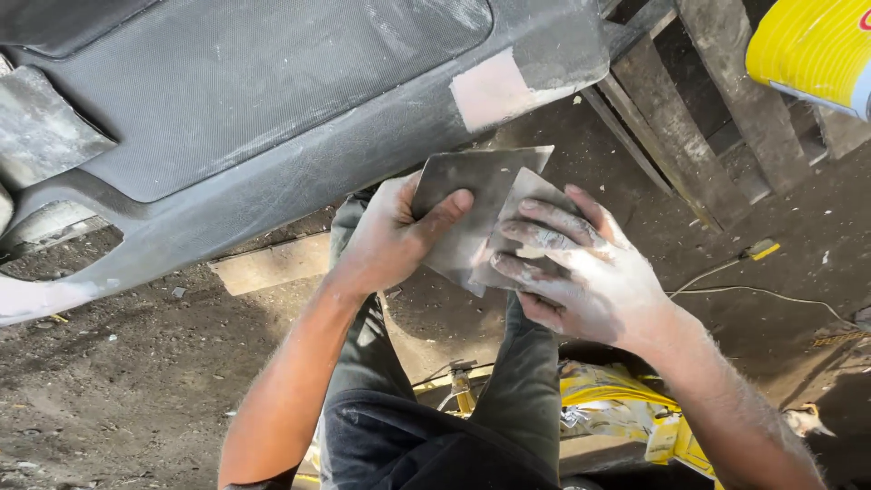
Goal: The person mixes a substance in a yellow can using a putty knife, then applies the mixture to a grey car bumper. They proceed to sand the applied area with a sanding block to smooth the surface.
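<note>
Nearest, one crumpled yellow bag (626,404) is seen on the dirt floor (109,390) by the knees. Above it, two flat grey metal blades (476,213) are held overlapping: the left hand (390,240) is closed on one, thumb across its face, and the right hand (590,268) is closed on the other. Beyond, one grey car panel (272,109) is propped, its filler patch (494,91) near the edge; open ground is left beneath.

Two thin metal filler spreaders, grey and smeared with dried putty, sit just below the bumper's pale filler patch (494,89). The larger spreader (476,195) is tilted, flat face up; the smaller spreader (526,195) overlaps its right edge, touching it.
</note>
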